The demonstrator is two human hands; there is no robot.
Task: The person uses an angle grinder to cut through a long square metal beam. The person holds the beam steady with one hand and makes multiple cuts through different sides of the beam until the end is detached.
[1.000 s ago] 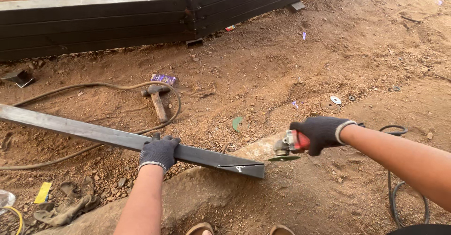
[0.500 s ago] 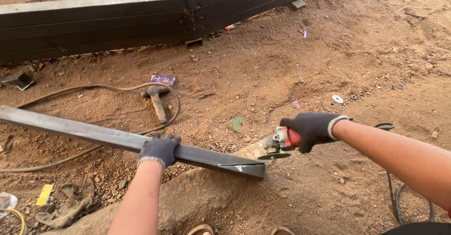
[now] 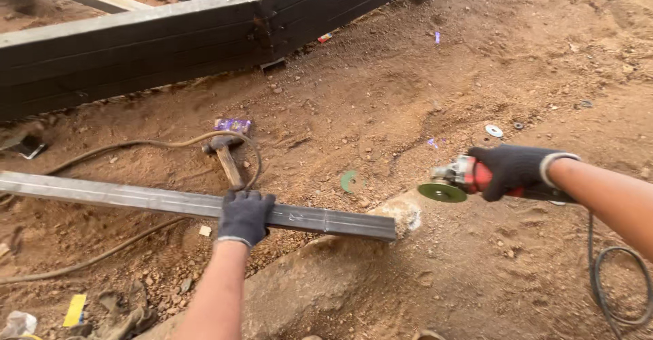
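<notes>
Both gloved hands stay clamped, left hand on steel tube, right hand drawing grinder away.

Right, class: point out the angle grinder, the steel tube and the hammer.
angle grinder (image 3: pixel 454 177), head view, on its metal head above the disc.
steel tube (image 3: pixel 136 198), head view, on its top face.
hammer (image 3: pixel 228 164), head view, on its wooden handle.

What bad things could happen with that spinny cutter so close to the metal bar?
The angle grinder is held in the right hand alone, so it might kick when its disc meets the steel tube. The left hand pins the tube not far from its cut end, so sparks or a slip could reach it. The power cord loops on the dirt near the person and might snag.
</notes>
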